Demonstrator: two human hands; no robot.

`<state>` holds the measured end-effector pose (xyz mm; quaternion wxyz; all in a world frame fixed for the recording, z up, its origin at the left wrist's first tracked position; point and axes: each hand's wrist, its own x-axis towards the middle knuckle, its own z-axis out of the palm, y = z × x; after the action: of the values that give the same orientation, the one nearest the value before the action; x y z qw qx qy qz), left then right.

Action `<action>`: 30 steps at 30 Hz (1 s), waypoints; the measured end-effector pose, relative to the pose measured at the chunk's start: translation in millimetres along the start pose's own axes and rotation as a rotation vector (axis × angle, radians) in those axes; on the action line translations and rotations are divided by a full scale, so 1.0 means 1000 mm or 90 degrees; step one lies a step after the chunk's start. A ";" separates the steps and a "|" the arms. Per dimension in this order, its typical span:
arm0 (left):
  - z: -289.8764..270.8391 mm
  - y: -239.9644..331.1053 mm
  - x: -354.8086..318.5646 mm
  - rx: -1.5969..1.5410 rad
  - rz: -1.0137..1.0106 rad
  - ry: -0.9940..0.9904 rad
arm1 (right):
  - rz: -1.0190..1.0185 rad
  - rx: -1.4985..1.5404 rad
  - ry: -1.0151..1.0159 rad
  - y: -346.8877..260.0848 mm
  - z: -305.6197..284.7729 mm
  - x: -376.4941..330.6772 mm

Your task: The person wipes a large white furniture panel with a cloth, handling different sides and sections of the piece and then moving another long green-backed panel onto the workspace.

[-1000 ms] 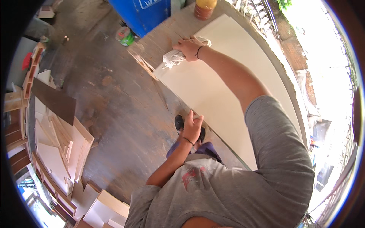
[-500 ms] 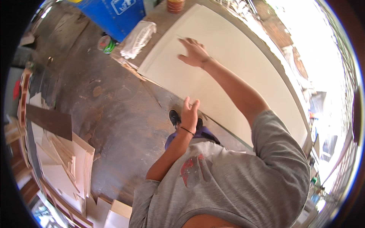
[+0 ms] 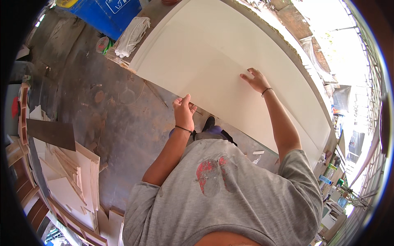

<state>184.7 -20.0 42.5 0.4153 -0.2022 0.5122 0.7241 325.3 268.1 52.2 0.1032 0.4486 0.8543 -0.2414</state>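
Observation:
A large pale, cream-white sheet (image 3: 184, 49) lies flat across a work table, and its near edge runs slantwise in front of me. My right hand (image 3: 257, 82) is over the middle of the sheet with its fingers bent and apart, holding nothing; whether the fingertips touch the surface I cannot tell. Close to the sheet's near edge is my left hand (image 3: 184, 116), its fingers loosely curled and apart, with nothing visible in them. Some of its fingertips overlap the edge in view, so contact is unclear.
White folded cloth (image 3: 133, 36) rests on the table's left corner, beside a blue bin (image 3: 111, 18). A small round tin (image 3: 104, 44) stands near that corner. Stacked board offcuts (image 3: 67, 176) lean at the left. Bottles and clutter (image 3: 330, 176) are at the right.
My right hand has drawn back from the sheet's far left part to its middle. My left hand has moved slightly left and up to the near edge, its fingers more curled.

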 end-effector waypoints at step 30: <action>-0.005 -0.025 0.023 -0.097 0.043 -0.063 | -0.008 0.335 0.084 0.036 -0.143 0.018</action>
<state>191.0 -12.0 9.5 0.3988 -0.1802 0.4409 0.7836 350.1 370.6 156.9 -0.0744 0.4697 0.7696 -0.4261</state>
